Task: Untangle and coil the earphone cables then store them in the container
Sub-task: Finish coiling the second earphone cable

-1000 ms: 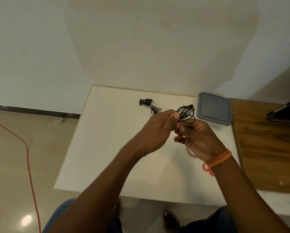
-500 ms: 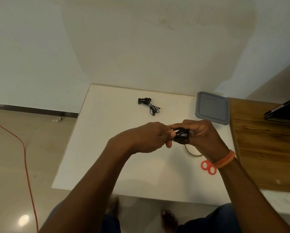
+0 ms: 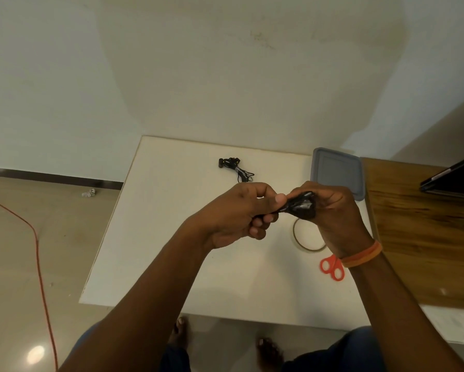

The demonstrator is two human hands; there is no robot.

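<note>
Head view: left hand (image 3: pixel 241 210) and right hand (image 3: pixel 332 213), both raised above the white table (image 3: pixel 171 237), each grasping one black earphone bundle (image 3: pixel 300 206) between them, fingers curled round it. Second earphone bundle (image 3: pixel 234 169) lying on the table farther back. Grey lidded container (image 3: pixel 335 170) at the table's right edge. Tape ring (image 3: pixel 303 237) and orange scissors (image 3: pixel 331 268) below the right hand.

black earphone bundle (image 3: pixel 302 206) in the grip, grey lidded container (image 3: pixel 335 173) just past it, orange-red scissors (image 3: pixel 332 268) nearer me, white table (image 3: pixel 171 237).
</note>
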